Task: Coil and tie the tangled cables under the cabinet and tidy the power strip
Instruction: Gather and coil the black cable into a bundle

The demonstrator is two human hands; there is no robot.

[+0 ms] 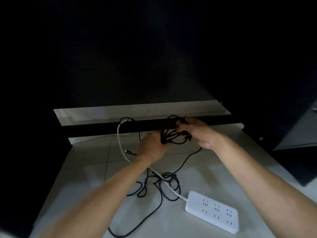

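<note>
A bundle of black cable loops hangs between my two hands just in front of the cabinet's dark bottom rail. My left hand grips the bundle's lower left end. My right hand pinches its upper right side, fingers curled round the strands. More black cable lies tangled on the floor below my arms, with one strand trailing toward the bottom edge. A white power strip lies at the lower right; its white cord runs up and loops over the rail.
Dark cabinet panels rise on the left and right of the pale tiled floor. A small black plug end lies on the tiles beside my left wrist. A lit strip of floor shows behind the rail.
</note>
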